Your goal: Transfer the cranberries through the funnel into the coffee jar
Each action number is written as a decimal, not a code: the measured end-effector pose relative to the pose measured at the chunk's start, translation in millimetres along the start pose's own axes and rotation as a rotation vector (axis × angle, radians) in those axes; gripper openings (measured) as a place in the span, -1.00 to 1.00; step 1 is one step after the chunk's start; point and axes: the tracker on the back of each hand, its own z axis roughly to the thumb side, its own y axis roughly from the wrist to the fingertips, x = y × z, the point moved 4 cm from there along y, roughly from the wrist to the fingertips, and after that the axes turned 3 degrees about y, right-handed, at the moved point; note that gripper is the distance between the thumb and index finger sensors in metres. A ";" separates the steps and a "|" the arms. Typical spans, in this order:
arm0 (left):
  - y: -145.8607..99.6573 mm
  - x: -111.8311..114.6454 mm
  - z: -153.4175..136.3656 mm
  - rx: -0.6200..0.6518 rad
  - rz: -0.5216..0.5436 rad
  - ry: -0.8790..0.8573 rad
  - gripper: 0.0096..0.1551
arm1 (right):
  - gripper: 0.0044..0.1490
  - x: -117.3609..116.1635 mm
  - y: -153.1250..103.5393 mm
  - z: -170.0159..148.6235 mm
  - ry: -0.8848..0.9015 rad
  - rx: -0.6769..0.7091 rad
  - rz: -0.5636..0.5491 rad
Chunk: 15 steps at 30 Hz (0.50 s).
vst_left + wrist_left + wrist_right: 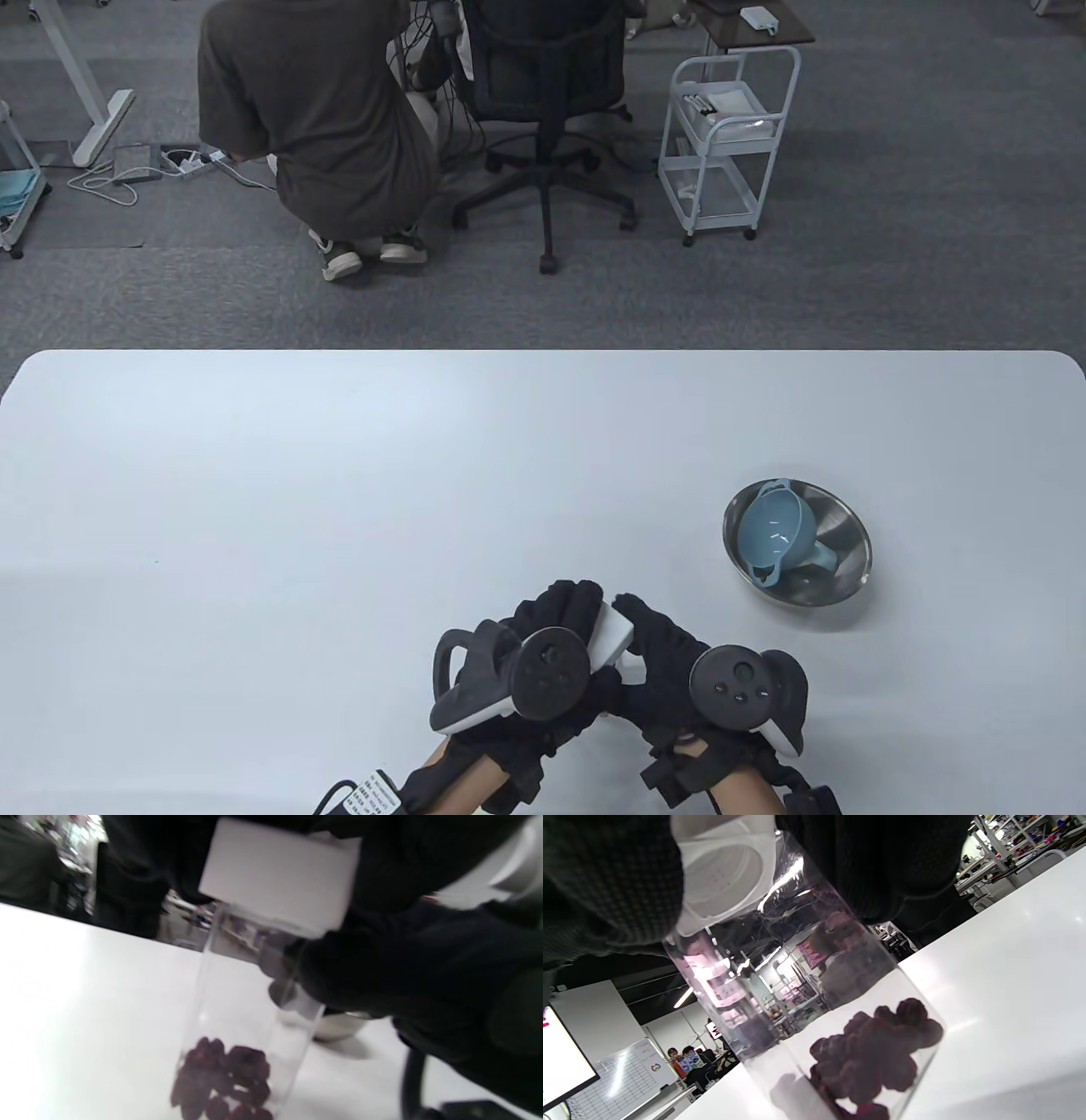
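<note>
A clear square jar (237,1005) with a white lid (278,874) stands on the white table near the front edge, with dark red cranberries (225,1077) at its bottom. It also shows in the right wrist view (814,993), cranberries (874,1056) inside. In the table view only the white lid (612,632) shows between the hands. My left hand (556,624) holds the lid from the left. My right hand (657,637) holds the jar from the right. A blue funnel (776,533) lies on its side in a steel bowl (836,543) at the right.
The white table's (339,509) far edge borders grey carpet. Beyond it are a crouching person (322,127), an office chair (547,102) and a white cart (721,144). The steel bowl also shows behind the jar in the left wrist view (339,1027).
</note>
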 end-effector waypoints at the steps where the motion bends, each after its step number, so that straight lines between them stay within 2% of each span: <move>1: 0.0 -1.1 -1.5 0.040 -0.027 -0.026 -0.01 | 0.24 0.3 0.3 0.7 0.009 0.017 0.011; 8: -3.3 -5.6 -3.0 0.178 -0.099 -0.093 -0.13 | 0.26 -5.8 0.9 7.2 0.078 0.105 0.070; 12: -2.4 -1.4 -4.1 0.174 -0.141 -0.104 -0.17 | 0.26 -8.9 0.7 6.9 0.056 0.089 0.083; 15: -3.8 -2.2 -2.0 0.151 -0.093 -0.096 -0.19 | 0.27 -8.3 1.0 6.8 0.043 0.076 0.071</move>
